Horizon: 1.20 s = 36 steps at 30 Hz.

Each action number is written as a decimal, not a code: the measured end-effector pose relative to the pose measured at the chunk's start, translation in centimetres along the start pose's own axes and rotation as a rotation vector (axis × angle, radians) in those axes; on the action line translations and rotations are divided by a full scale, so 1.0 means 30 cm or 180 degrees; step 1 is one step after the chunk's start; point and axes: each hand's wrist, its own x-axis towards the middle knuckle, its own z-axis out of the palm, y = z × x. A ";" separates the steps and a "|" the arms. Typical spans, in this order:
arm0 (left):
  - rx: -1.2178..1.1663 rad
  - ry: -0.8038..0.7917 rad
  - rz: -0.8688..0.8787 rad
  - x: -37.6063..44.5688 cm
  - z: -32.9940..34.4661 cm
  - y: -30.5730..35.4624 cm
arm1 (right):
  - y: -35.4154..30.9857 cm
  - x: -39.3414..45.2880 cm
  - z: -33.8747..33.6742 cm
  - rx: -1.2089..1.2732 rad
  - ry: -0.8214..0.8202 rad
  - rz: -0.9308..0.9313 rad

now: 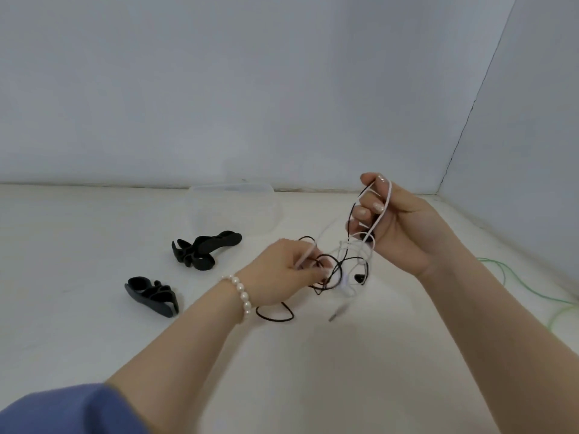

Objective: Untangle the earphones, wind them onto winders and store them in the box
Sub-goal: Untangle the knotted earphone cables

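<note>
Both bare forearms reached forward, the right hand (pixel 396 223) raised with palm turned inward and fingers curled closed, the left hand (pixel 282 270) lower, knuckles up, fingertips pinched.

Tangle was thin black earphone cord (pixel 329 270) mixed with thin white earphone cord (pixel 380 214). Black plastic winders (pixel 200 250), clear plastic box (pixel 235 208), white table (pixel 94 339), white pearl bracelet (pixel 241 296), blue sleeve (pixel 62 411), green cable (pixel 532 289).
</note>
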 end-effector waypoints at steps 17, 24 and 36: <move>-0.1164 0.1542 -0.0965 -0.049 -0.221 0.009 | -0.022 0.008 -0.124 -0.3171 0.1523 0.0850; -0.0705 0.1089 -0.1091 -0.045 -0.156 0.053 | 0.054 0.006 -0.053 -0.5534 0.0940 0.0516; -0.0916 0.1376 -0.0691 -0.025 -0.109 0.039 | 0.238 -0.021 0.070 -0.5426 -0.0925 0.0269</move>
